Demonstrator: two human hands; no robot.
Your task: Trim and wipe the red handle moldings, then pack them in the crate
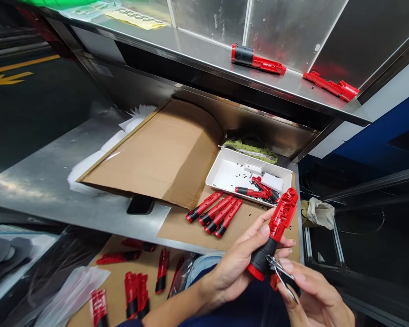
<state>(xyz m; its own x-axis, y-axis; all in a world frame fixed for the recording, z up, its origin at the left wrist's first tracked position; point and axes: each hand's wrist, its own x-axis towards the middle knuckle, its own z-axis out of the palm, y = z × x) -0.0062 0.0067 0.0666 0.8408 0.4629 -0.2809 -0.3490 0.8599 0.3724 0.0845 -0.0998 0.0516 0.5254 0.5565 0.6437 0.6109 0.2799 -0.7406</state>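
My left hand [238, 268] wraps around a red-and-black plastic tool handle [280, 222], which stands tilted with its ribbed red end up and its black grip in my palm. My right hand [313, 295] pinches small metal nippers [278, 274], whose jaws are at the handle's black lower end. Behind the hands, several similar red-and-black handles [214, 213] lie side by side on a brown cardboard sheet [187, 227]. A white plastic tray [231, 175] holding small black bits and red-and-black parts stands close beyond them.
A stainless steel shelf [204, 56] above carries red plastic parts [259, 59]. A large folded cardboard sheet [157, 152] and a black phone [140, 205] rest on the steel bench. Lower left, more red parts lie on cardboard [114, 290]. A crumpled paper bag [320, 213] sits to the right.
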